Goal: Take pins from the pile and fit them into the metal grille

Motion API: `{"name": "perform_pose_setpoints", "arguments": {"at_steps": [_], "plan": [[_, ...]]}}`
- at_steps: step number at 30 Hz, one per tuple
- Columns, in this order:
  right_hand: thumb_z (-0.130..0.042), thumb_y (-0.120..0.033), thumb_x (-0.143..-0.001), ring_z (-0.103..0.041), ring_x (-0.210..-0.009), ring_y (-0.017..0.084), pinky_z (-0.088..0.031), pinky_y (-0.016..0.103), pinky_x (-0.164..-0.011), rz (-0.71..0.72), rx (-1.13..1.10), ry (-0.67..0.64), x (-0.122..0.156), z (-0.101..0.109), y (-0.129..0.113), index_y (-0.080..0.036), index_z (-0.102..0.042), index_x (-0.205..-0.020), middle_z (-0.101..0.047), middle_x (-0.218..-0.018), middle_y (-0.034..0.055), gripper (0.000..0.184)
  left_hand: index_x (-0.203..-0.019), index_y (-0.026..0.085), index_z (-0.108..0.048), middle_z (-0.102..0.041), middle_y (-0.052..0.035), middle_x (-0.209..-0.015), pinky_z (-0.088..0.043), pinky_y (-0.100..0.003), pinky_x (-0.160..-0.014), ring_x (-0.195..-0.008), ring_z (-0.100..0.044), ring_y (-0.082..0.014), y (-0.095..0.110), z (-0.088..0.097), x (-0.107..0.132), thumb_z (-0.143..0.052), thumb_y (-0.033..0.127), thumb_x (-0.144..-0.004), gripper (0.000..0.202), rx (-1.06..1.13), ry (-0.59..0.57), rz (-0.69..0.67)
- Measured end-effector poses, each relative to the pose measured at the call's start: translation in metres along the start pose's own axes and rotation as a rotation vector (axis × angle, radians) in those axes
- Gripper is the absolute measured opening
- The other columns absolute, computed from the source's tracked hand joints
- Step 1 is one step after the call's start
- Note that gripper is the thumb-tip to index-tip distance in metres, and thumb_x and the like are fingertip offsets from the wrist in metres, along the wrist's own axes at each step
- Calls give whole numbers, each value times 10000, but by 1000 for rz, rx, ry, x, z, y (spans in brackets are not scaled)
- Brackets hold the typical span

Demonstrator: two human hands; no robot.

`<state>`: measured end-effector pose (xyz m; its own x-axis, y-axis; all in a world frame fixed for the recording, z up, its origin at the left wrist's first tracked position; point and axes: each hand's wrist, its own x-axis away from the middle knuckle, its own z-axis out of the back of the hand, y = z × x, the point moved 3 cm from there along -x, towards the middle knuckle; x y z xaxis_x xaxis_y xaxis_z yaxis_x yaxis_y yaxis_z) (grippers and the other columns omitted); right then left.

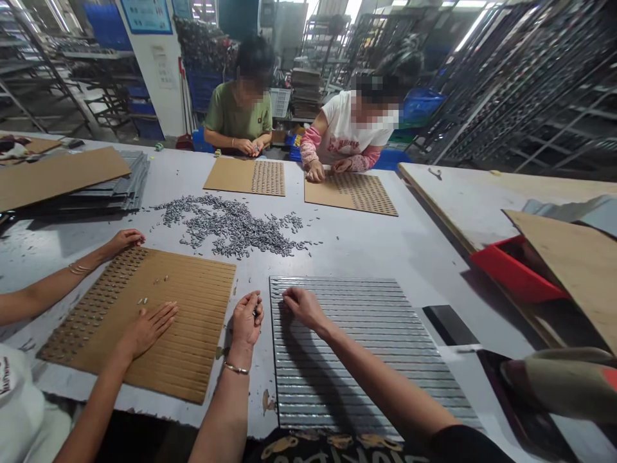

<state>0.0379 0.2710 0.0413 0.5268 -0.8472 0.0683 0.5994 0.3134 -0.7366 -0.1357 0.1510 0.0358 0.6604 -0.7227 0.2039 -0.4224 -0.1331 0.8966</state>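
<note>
Grey and wide, the desk [385, 251] stood in a workshop lined with metal racks, and several people sat around it.

Near the wearer, the left hand [247, 319] was curled into a loose fist just left of the ribbed grey tray [376, 341], apparently cupping a few small dark pieces as a ready supply; what lay inside the fist could not be seen clearly. The right hand [303, 305] rested on the tray's far left corner, fingertips pinched together and pressed down at a groove, seemingly setting a piece there, though the piece itself was too small to make out. The tray lay square in front of the wearer, within easy reach of both hands.

Farther out, the pile of small grey pieces [231, 225] was heaped in the middle of the desk, where everyone could reach it. To the left, a co-worker's hands [144, 328] lay on a grooved brown board [164, 315], partly filled along its left side. Across the desk, two seated people worked over similar boards [351, 193]. A red bin [511, 267] sat at the right.
</note>
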Motion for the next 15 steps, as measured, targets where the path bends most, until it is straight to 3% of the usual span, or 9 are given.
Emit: {"name": "perform_pose_setpoints", "arguments": {"at_steps": [2,4,7,11,15], "plan": [[-520,-227,-850,-639,-589,147,-465,233,-588,-74,-118,-3,-4,-5,-1,-187,-668,-864,-682,-648,-8,154,-964,132,-664,-634,-36,-814,-392,-180,-446,-595,-540,-85,-24,-24,2,-662,329,-856,224,83,-82,85],[-529,-225,-836,-645,-583,144,-464,225,-571,-111,-174,5,-7,-10,-4,-185,-663,-833,-697,-669,-2,141,-923,132,-670,-623,-33,-775,-280,-154,-386,-532,-470,-51,-33,-32,2,-771,283,-722,271,185,-131,146],[-561,-257,-842,-638,-617,153,-445,233,-596,-67,-82,41,-10,-16,-9,-181,-675,-787,-705,-686,10,148,-900,139,-660,-628,-16,-775,-247,-140,-373,-508,-440,-30,-32,-29,0,-842,247,-599,368,334,-136,203],[-570,-290,-883,-624,-734,171,-397,251,-660,32,196,98,-7,-18,-13,-186,-685,-784,-711,-787,42,184,-886,143,-645,-629,-7,-761,-237,-133,-366,-508,-443,-29,-32,-27,0,-870,278,-574,408,378,-139,245],[-559,-316,-915,-603,-737,172,-343,258,-634,-37,346,77,-5,-18,-12,-187,-632,-804,-678,-781,49,186,-856,144,-623,-604,7,-745,-211,-129,-360,-504,-430,-24,-35,-29,1,-872,353,-588,422,349,-166,267]]}}
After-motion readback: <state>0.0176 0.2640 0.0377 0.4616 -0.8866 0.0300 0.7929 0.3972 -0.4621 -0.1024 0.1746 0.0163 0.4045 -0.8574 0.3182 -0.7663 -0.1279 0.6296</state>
